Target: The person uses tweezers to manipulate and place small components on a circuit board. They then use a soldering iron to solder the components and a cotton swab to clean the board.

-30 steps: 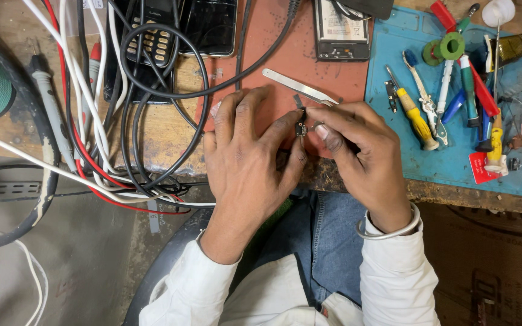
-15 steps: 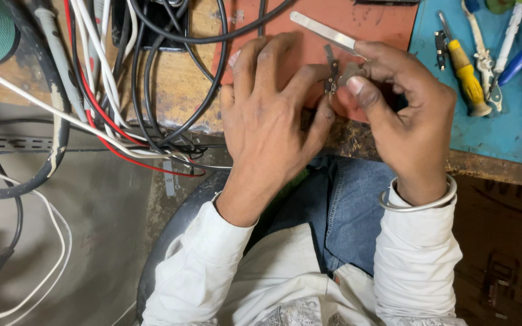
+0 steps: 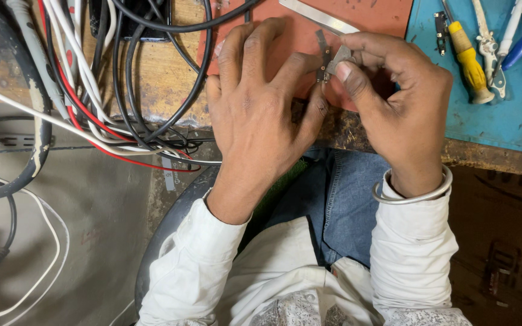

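Observation:
Both hands meet over a reddish-brown mat (image 3: 382,15) at the bench's front edge. My left hand (image 3: 261,115) lies palm down with spread fingers, and its thumb and forefinger pinch a small dark metal part (image 3: 322,60). My right hand (image 3: 400,102) grips the same small part from the right between thumb and forefinger, with a bit of silvery metal at the fingertips. A metal bangle (image 3: 415,193) circles my right wrist. Both arms wear white sleeves.
A flat metal strip (image 3: 318,15) lies on the mat above the hands. A tangle of black, white and red cables (image 3: 92,78) covers the wooden bench at left. On a blue mat (image 3: 490,121) at right lie a yellow-handled screwdriver (image 3: 467,57), pliers and pens.
The view has dropped and moved closer, so the bench's far part has left the frame. Both hands stay together on the small part, now higher in view.

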